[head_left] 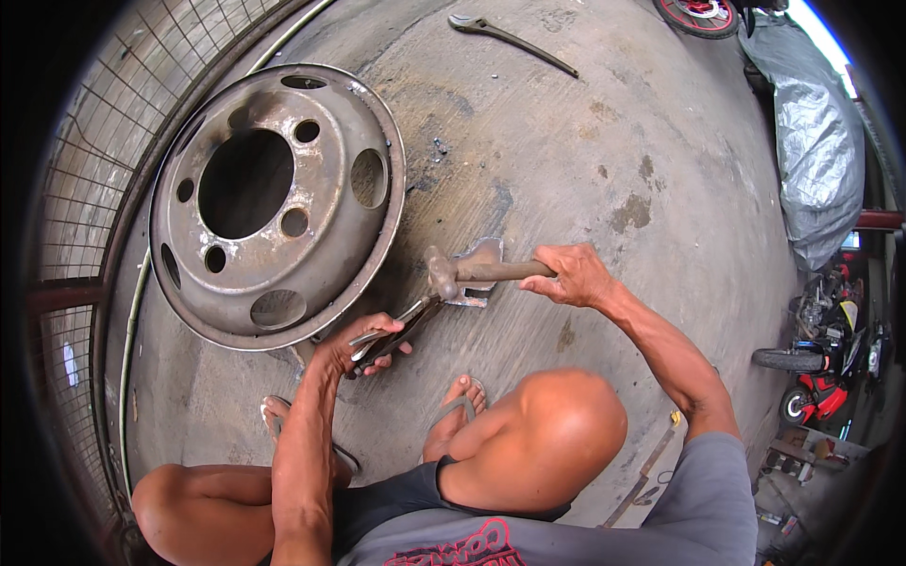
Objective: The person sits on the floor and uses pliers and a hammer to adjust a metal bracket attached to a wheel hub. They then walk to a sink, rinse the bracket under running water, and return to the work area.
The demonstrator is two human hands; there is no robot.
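Note:
My right hand is closed around the wooden handle of a hammer. The hammer's worn metal head points left, over the edge of a small flat metal piece. My left hand grips what look like locking pliers, its fingers wrapped round the handles. The pliers slant up toward the metal piece; the hammer head partly covers their jaws, so I cannot tell how they meet it. Just beyond my left hand, a large steel truck wheel rim lies with its round holes facing up.
An adjustable wrench lies on the concrete floor at the far side. Wire mesh fencing runs along the left. A silver tarp and parked motorcycles stand at the right. A long thin bar lies near my right elbow.

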